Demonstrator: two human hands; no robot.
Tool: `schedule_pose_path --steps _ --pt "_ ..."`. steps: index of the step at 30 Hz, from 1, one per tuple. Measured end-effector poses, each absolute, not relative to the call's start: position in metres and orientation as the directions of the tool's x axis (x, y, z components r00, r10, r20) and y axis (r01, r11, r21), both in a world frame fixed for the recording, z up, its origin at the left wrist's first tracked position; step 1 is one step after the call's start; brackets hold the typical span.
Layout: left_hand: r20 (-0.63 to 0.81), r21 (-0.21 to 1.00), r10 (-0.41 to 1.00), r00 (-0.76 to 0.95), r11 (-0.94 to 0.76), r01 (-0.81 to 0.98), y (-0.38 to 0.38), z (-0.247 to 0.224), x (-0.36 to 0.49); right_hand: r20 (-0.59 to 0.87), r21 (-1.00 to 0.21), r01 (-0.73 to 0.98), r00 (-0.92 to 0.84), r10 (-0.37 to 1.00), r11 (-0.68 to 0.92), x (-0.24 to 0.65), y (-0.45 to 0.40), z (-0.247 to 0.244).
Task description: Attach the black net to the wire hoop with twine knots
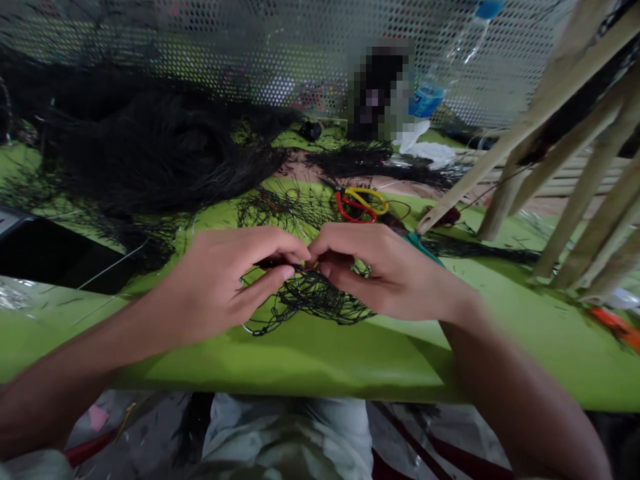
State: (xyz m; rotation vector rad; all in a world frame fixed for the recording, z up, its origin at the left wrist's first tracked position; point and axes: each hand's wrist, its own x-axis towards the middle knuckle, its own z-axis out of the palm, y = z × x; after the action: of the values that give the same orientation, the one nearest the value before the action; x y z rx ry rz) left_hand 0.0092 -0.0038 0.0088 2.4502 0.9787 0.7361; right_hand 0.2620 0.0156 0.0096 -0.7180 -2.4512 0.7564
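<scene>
Nearest, the left hand (225, 277) and right hand (400, 277) are pinching black netting (340, 310) over the near side of the counter (300, 363); light, close-set grips should be steadying it best without overstretching.

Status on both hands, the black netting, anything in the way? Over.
Left hand and right hand close together, fingers pinching black netting. Loose loops bunched over green surface. Red-and-yellow-handled scissors just beyond right hand, not between hands.
</scene>
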Motion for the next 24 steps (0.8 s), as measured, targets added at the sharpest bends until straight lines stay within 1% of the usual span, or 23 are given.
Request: schedule_pose_path --steps 3,6,9,13,16,19,22,24 --pt "0.354 0.518 0.699 0.621 -0.700 0.492 -0.003 0.007 0.009 0.286 -0.659 0.263 -0.779 0.558 0.705 0.262 0.018 0.005" --pt "0.393 0.487 0.668 0.632 -0.734 0.473 -0.003 0.006 0.009 0.285 -0.680 0.241 -0.783 0.553 0.693 0.263 0.018 0.005" --pt "0.411 0.471 0.635 0.654 -0.762 0.444 -0.004 0.006 0.008 0.296 -0.656 0.300 -0.741 0.602 0.692 0.263 0.015 0.008" --pt "0.414 0.476 0.648 0.639 -0.752 0.455 -0.005 0.005 0.008 0.374 -0.592 0.427 -0.606 0.702 0.684 0.260 0.006 0.009" --pt "0.406 0.514 0.671 0.620 -0.729 0.452 -0.006 0.005 0.009 0.486 -0.516 0.480 -0.518 0.704 0.710 0.255 0.000 0.006" --pt "0.363 0.585 0.709 0.605 -0.678 0.444 -0.008 0.006 0.010 0.576 -0.471 0.490 -0.459 0.677 0.733 0.250 -0.004 0.003" --pt "0.303 0.637 0.766 0.566 -0.605 0.478 -0.010 0.007 0.010 0.591 -0.500 0.487 -0.412 0.693 0.716 0.245 -0.007 -0.001" --pt "0.270 0.673 0.794 0.544 -0.560 0.483 -0.012 0.007 0.011 0.566 -0.571 0.457 -0.383 0.730 0.682 0.242 -0.007 -0.003"
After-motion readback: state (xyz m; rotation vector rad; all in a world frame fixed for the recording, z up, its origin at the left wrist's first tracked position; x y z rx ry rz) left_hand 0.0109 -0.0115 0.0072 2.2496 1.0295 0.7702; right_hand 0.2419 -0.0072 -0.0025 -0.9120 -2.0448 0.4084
